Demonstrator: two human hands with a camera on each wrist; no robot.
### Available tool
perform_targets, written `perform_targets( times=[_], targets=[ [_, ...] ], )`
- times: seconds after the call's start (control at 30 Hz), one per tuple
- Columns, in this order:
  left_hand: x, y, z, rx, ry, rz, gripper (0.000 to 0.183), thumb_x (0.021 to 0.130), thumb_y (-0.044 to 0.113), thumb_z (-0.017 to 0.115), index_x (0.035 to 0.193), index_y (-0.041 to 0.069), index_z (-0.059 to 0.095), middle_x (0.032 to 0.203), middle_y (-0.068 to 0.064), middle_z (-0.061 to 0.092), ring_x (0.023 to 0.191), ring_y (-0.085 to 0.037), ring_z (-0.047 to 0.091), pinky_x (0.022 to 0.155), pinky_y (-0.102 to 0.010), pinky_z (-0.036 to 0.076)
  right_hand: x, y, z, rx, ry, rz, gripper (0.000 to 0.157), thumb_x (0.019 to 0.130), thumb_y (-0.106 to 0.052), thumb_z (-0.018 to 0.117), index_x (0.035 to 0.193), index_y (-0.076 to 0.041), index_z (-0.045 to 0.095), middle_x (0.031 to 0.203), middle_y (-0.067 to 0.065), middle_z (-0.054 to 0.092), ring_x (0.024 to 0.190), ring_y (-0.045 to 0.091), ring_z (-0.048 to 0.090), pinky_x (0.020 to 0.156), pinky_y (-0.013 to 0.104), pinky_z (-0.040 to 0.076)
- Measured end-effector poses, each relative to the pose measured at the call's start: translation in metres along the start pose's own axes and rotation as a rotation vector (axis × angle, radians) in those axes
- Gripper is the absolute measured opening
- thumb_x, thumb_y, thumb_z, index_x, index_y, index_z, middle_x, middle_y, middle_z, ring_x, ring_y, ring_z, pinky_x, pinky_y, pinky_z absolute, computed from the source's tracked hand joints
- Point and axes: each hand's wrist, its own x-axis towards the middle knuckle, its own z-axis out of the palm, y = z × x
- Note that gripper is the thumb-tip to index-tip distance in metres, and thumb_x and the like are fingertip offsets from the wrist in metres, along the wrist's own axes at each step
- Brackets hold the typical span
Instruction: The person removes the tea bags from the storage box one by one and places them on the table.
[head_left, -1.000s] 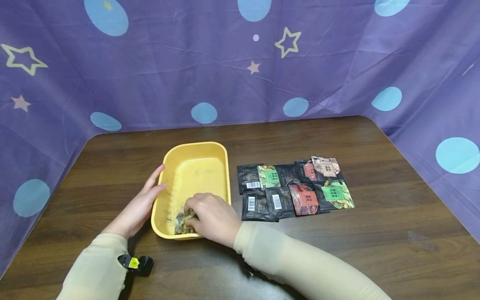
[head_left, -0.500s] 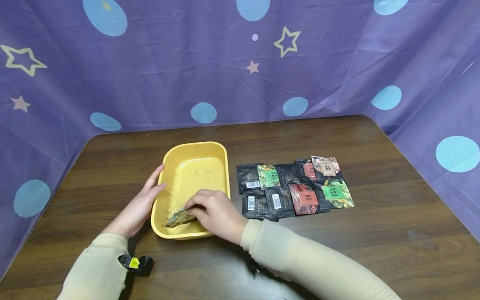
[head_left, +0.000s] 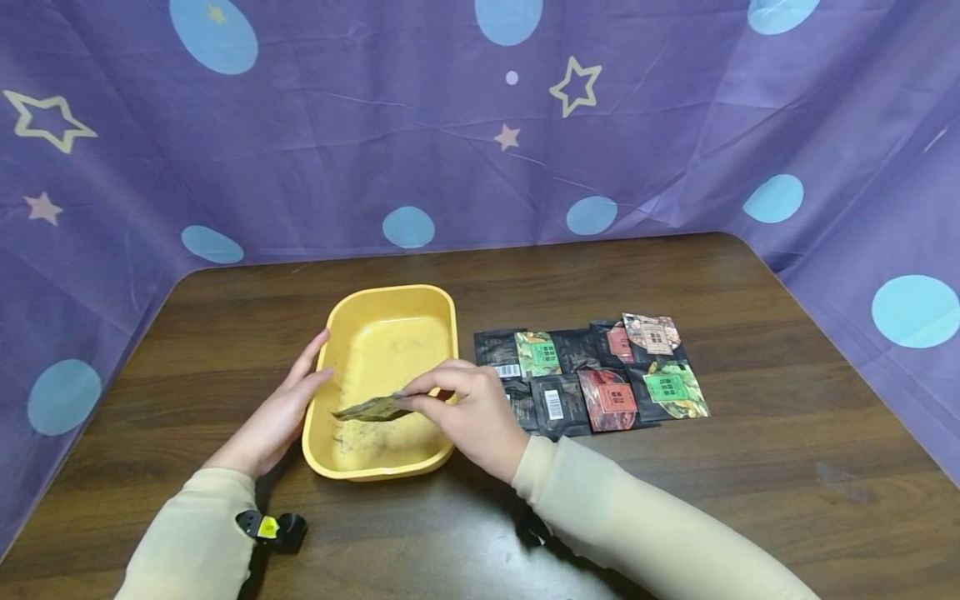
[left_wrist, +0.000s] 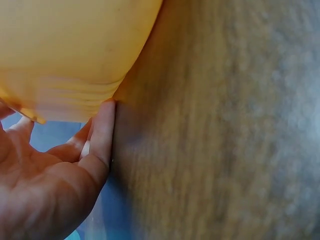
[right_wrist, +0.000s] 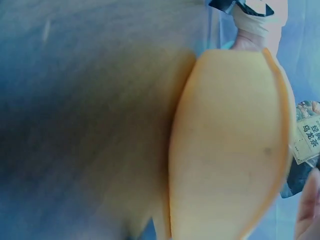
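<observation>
A yellow plastic tub (head_left: 390, 472) stands on the table left of centre. My right hand (head_left: 480, 421) pinches a tea sachet (head_left: 369, 409) by its right end, holding it nearly flat over the tub's near half. In the right wrist view the sachet (right_wrist: 308, 134) shows a pale label with Chinese characters, beside part of the right hand (right_wrist: 307, 212). Against the tub's left wall rests my left hand (head_left: 273, 421), its fingers extended and its thumb at the rim. The left wrist view shows the fingers (left_wrist: 103, 132) of that hand, straight, touching the tub's outer wall (left_wrist: 70, 60).
Right of the tub, several black tea sachets (head_left: 558, 404) lie in two overlapping rows, some with green or red labels. A dark wooden table (head_left: 757, 467) carries everything. Behind it hangs a purple curtain (head_left: 315, 150) with stars and blue dots. A black wrist device (head_left: 273, 529) sits at the left sleeve.
My right hand has lifted the sachet from the tub's near corner, moving up and to the right while tilting it flatter. The left hand has stayed at the tub's side.
</observation>
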Motion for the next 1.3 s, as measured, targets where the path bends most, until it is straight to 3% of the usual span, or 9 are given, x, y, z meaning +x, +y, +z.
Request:
perform_targets(
  times=[0.1,0.27,0.37,0.53,0.7,0.8,0.97,1.3],
  targets=[
    [0.000,0.000,0.000,0.005,0.002,-0.002,0.065,0.108,0.044,0.033,0.156,0.044,-0.010,0.166,-0.011,-0.008,0.147,-0.039,0.016,0.114,-0.053,0.026,0.002,-0.001,-0.007,0.015,0.050,0.060,0.007,0.078,-0.002,0.080,0.084,-0.002,0.078,0.082,0.008,0.074,0.074,0.009,0.062,0.065,0.021,0.053],
    [-0.001,0.000,-0.001,0.014,-0.002,-0.002,0.066,0.107,0.044,0.032,0.156,0.042,-0.012,0.167,-0.010,-0.007,0.145,-0.038,0.020,0.099,-0.026,0.041,0.004,-0.001,-0.019,0.099,0.109,0.159,0.010,0.078,0.000,0.080,0.086,0.003,0.075,0.085,0.016,0.074,0.070,0.003,0.059,0.065,0.024,0.054],
    [-0.001,0.002,-0.001,0.010,-0.007,-0.009,0.066,0.107,0.044,0.033,0.156,0.043,-0.012,0.167,-0.010,-0.008,0.145,-0.038,0.021,0.094,-0.021,0.041,0.004,0.000,-0.027,0.159,0.137,0.233,0.014,0.078,0.003,0.079,0.090,0.007,0.072,0.087,0.022,0.073,0.070,0.001,0.060,0.066,0.022,0.054],
    [-0.001,0.003,-0.001,0.002,-0.019,-0.017,0.067,0.107,0.046,0.034,0.155,0.045,-0.012,0.167,-0.010,-0.007,0.146,-0.038,0.021,0.096,-0.024,0.041,0.002,0.005,-0.044,0.176,0.182,0.332,0.018,0.078,0.006,0.078,0.093,0.011,0.070,0.085,0.023,0.070,0.070,0.001,0.058,0.066,0.018,0.051],
    [-0.002,0.003,-0.002,0.004,-0.022,-0.017,0.067,0.107,0.047,0.035,0.155,0.046,-0.012,0.167,-0.009,-0.009,0.146,-0.038,0.019,0.102,-0.031,0.038,0.000,0.009,-0.066,0.168,0.232,0.432,0.021,0.079,0.006,0.077,0.097,0.012,0.069,0.073,-0.002,0.068,0.057,0.003,0.053,0.055,0.019,0.046],
    [-0.002,0.002,-0.003,0.005,-0.022,-0.019,0.067,0.106,0.048,0.035,0.155,0.046,-0.012,0.167,-0.008,-0.010,0.146,-0.038,0.018,0.108,-0.042,0.035,-0.001,0.012,-0.080,0.160,0.247,0.485,0.023,0.081,0.005,0.076,0.102,0.011,0.067,0.069,-0.014,0.066,0.050,0.004,0.050,0.050,0.020,0.046],
    [-0.001,0.002,-0.003,-0.005,-0.022,-0.021,0.067,0.106,0.047,0.035,0.155,0.047,-0.012,0.166,-0.007,-0.012,0.147,-0.039,0.016,0.114,-0.056,0.024,-0.004,0.016,-0.102,0.126,0.255,0.546,0.027,0.083,0.002,0.075,0.107,0.011,0.066,0.069,-0.018,0.067,0.048,0.004,0.050,0.051,0.021,0.046],
    [0.000,0.001,-0.002,-0.015,-0.023,-0.018,0.067,0.106,0.046,0.035,0.155,0.046,-0.011,0.166,-0.006,-0.013,0.148,-0.039,0.013,0.115,-0.059,0.019,-0.015,0.022,-0.143,0.035,0.208,0.633,0.035,0.087,-0.008,0.075,0.115,0.008,0.064,0.067,-0.020,0.066,0.049,0.002,0.046,0.047,0.021,0.040]
  ],
)
